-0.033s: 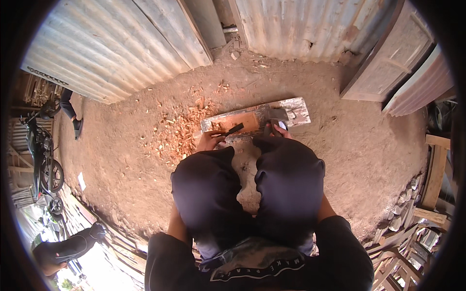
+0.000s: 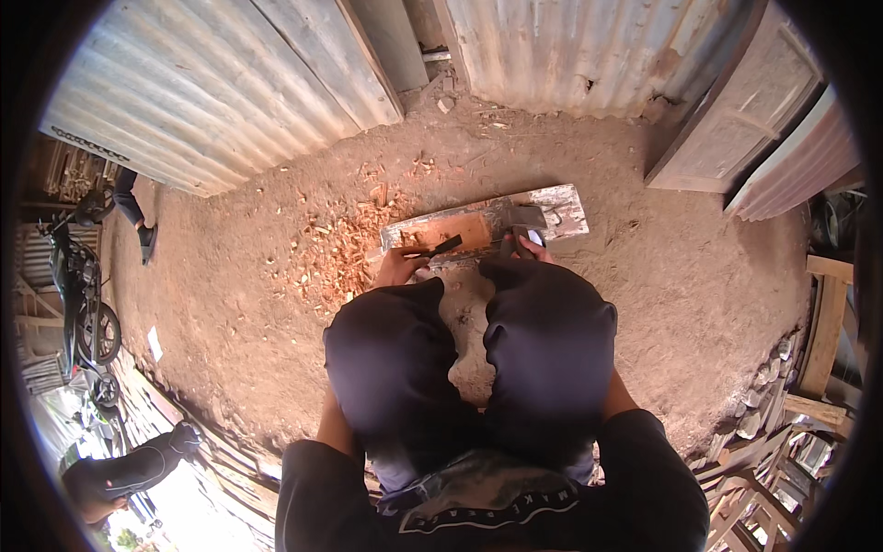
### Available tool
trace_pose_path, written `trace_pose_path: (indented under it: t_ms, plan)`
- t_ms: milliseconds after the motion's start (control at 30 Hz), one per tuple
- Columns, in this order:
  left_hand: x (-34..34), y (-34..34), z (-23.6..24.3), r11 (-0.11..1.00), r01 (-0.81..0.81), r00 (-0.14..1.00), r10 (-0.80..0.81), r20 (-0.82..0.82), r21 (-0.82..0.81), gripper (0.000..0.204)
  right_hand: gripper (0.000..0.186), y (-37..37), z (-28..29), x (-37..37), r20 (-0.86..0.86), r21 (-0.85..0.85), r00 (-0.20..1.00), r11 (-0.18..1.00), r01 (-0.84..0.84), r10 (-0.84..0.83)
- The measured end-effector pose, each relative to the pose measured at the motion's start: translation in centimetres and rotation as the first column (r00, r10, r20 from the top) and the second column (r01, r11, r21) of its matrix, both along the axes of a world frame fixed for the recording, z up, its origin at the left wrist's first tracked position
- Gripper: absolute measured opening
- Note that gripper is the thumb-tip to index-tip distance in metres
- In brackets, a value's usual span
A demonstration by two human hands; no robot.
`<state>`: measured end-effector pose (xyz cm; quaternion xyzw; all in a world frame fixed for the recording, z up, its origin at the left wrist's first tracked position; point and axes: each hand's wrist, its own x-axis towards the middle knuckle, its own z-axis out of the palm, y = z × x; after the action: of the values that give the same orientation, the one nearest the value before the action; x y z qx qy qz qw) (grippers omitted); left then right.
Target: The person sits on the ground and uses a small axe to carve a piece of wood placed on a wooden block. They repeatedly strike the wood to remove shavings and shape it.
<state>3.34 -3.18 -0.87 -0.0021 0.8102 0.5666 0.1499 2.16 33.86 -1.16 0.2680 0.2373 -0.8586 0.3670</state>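
Note:
A weathered wooden plank (image 2: pixel 563 213) lies on the ground beyond my knees, with a reddish, freshly cut hollow in its middle. My left hand (image 2: pixel 397 267) is closed around a chisel (image 2: pixel 445 247), whose dark flat blade points right over the cut wood. At the plank's right part, my right hand (image 2: pixel 532 250) grips a mallet (image 2: pixel 527 217) with a dark, block-shaped head resting on or just above the plank. My knees partly hide this hand. Beside its fingers shows a small white patch that I cannot make out.
Wood chips (image 2: pixel 345 244) are strewn on the dirt floor left of the plank. Corrugated metal sheets (image 2: pixel 212 92) stand ahead, and a wooden door panel (image 2: pixel 736 101) leans at the right. A motorcycle (image 2: pixel 83 285) and another person's leg (image 2: pixel 133 202) are at far left; scrap timber (image 2: pixel 773 497) lies lower right.

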Motion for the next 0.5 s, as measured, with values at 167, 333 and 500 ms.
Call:
trace_pose_path:
  t_ms: [167,333,500]
  plan:
    - [-1.6,-2.9,3.1,0.95,-0.226,0.858,0.299,0.417,-0.215,0.028,0.036,-1.5,-0.1,0.0,0.026,-0.064,1.0,0.998,0.007,-0.005]
    - [-0.3,-8.6,2.5,0.942,-0.254,0.843,0.327,0.427,-0.22,0.027,0.036,-1.0,1.4,-0.4,-0.011,-0.025,1.0,0.999,-0.026,0.026]
    - [-1.0,-4.8,3.5,0.974,-0.216,0.928,0.181,0.326,0.072,0.027,0.035,0.1,1.1,-0.2,0.043,-0.027,0.998,0.999,0.044,-0.042]
